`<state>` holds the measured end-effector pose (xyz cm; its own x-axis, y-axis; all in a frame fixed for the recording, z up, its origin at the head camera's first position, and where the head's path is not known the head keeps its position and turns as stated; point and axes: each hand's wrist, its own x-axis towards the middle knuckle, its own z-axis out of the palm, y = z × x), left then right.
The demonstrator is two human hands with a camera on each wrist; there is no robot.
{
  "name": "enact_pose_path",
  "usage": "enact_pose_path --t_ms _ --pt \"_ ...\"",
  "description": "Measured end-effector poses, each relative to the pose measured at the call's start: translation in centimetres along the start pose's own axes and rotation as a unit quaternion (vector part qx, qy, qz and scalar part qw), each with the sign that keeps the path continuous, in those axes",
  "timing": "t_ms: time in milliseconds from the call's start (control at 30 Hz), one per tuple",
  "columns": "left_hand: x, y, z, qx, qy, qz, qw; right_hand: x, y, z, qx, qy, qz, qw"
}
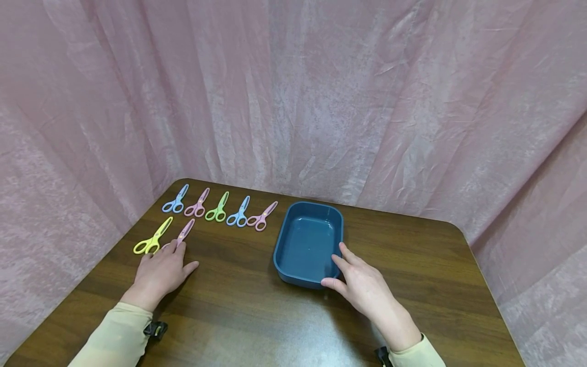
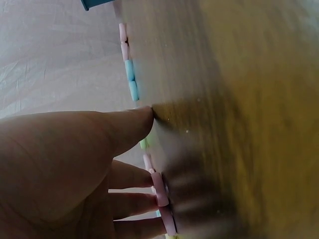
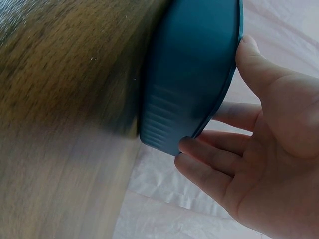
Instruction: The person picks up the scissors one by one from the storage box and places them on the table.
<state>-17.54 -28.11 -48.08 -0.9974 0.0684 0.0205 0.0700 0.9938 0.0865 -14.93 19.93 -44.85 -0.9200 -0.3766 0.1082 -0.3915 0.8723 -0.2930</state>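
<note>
In the head view my left hand (image 1: pixel 161 270) reaches over a pair of pink scissors (image 1: pixel 185 232), its fingers on the handles and its thumb held apart. The left wrist view shows the fingertips touching the pink handle loops (image 2: pixel 159 190). Beside them lies a yellow pair of scissors (image 1: pixel 160 230). My right hand (image 1: pixel 364 285) rests on the near right corner of a dark blue rectangular bin (image 1: pixel 299 281). Its thumb and fingers touch the rim from the outside, spread around that corner, as the right wrist view (image 3: pixel 194 74) of the bin's wall shows.
Behind the left hand a row of scissors lies on the wooden table (image 1: pixel 238 306): blue (image 1: pixel 180 196), pink (image 1: pixel 202 198), green (image 1: pixel 222 203), another blue (image 1: pixel 243 208) and another pink (image 1: pixel 268 211). A pink curtain (image 1: pixel 293 102) hangs around the table's back and sides.
</note>
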Motion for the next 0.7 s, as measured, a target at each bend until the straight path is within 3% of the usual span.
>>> enact_pose_path --t_ms 700 --pt "-0.01 -0.06 0.32 -0.008 0.007 -0.008 0.9999 -0.11 0.00 0.00 0.000 0.003 -0.004 1.000"
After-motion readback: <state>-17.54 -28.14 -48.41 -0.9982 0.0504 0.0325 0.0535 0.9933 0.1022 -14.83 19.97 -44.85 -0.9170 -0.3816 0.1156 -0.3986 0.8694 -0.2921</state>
